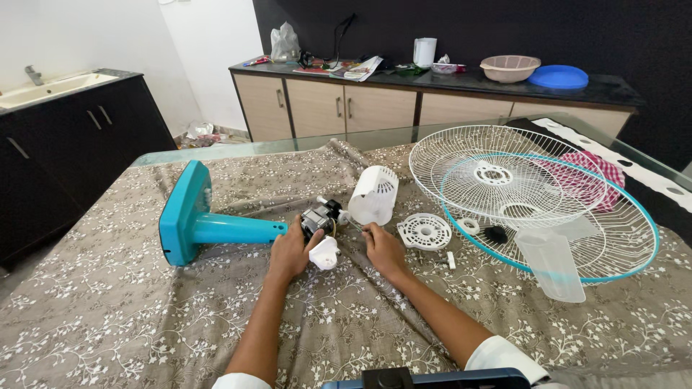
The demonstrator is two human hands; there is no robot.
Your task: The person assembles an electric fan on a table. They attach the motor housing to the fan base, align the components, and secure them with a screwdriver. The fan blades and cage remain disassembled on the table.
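My left hand (290,253) grips the motor (321,216) mid-table on the teal stand (209,225); right hand (384,250) pinches at its shaft, contents unclear. I'm mid-strip; next needs steady bracing.

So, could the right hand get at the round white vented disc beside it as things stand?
Probably yes. The right hand rests on the cloth just left of the white vented disc, and only bare patterned cloth lies between them; nothing covers the disc.
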